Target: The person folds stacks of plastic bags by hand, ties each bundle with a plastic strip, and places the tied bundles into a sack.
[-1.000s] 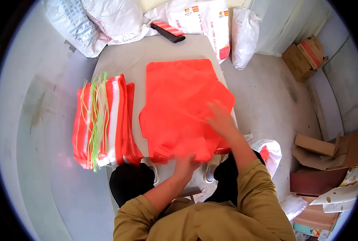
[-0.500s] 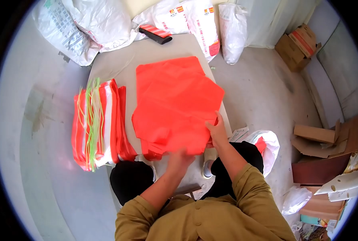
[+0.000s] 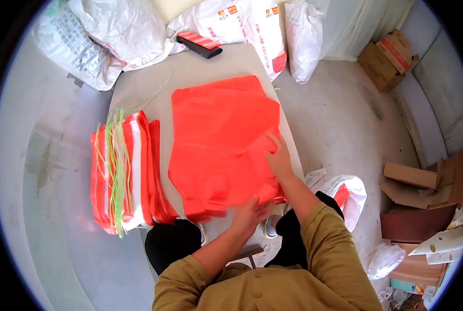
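Observation:
A stack of red sheets (image 3: 221, 140), fabric or thin plastic, lies on the table in front of me. My right hand (image 3: 279, 161) rests at its right edge, fingers stretched over the red material and the thumb apart. By the near edge, my left hand (image 3: 248, 213) has its fingers spread and touches the lower border of the top sheet. Its palm faces partly upward. Left of the stack stands a bundle of folded red-and-white striped material (image 3: 143, 171), with green and yellow strings (image 3: 118, 176) draped over it.
At the table's far end (image 3: 153, 78) lies a black object with a red-striped top (image 3: 199, 44). White sacks (image 3: 122, 31) stand behind it. On the floor to the right are an open white bag (image 3: 353, 199), cardboard boxes (image 3: 384, 65) and an opened carton (image 3: 413, 176).
The top sheet's right corner, which stuck out past the stack, now lies further in. My left hand has moved slightly right and nearer my body, its fingers opening. My right hand has shifted slightly.

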`<state>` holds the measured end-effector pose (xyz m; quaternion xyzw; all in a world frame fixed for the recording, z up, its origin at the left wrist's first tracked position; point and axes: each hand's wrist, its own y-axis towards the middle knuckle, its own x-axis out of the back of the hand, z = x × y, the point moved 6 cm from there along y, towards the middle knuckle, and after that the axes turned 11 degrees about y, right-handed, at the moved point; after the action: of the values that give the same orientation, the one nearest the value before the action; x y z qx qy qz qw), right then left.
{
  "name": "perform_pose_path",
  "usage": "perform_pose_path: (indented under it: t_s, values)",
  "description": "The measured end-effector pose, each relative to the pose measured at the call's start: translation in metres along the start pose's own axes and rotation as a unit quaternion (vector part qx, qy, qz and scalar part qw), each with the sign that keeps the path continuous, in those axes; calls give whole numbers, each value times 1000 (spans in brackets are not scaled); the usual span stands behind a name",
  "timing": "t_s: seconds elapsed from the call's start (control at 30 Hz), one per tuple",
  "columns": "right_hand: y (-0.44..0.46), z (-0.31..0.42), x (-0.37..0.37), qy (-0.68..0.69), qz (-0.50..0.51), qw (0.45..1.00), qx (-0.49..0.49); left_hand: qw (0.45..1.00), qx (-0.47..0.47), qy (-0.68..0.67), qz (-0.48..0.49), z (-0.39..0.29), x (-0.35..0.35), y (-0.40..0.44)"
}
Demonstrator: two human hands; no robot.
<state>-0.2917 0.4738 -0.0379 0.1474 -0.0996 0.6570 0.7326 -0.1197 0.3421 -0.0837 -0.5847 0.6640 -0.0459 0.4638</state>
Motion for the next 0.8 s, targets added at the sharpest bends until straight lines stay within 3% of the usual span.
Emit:
perform_pose_path:
  t_s: [0.2,0.3,0.4,0.6,0.7,0.8]
  values:
    - [51,16,-25,-39,85,993,69,1000,-16,8,-10,-19,-13,27]
    - [44,24,-15,17,109,994,-7,1000,-12,-14,8,-24,-19,35]
    - [25,-14,-6,40,135,988,-57,1000,13,-20,9,-24,-22,32]
    - [-23,5,13,82,154,983,-56,998,13,-16,56,-11,-18,27]
    - [-25,-6,14,212,139,952,-173,997,26,26,67,-9,-14,18]
    - [-19,-17,25,54,117,989,-74,954,0,282,102,-34,-19,-28]
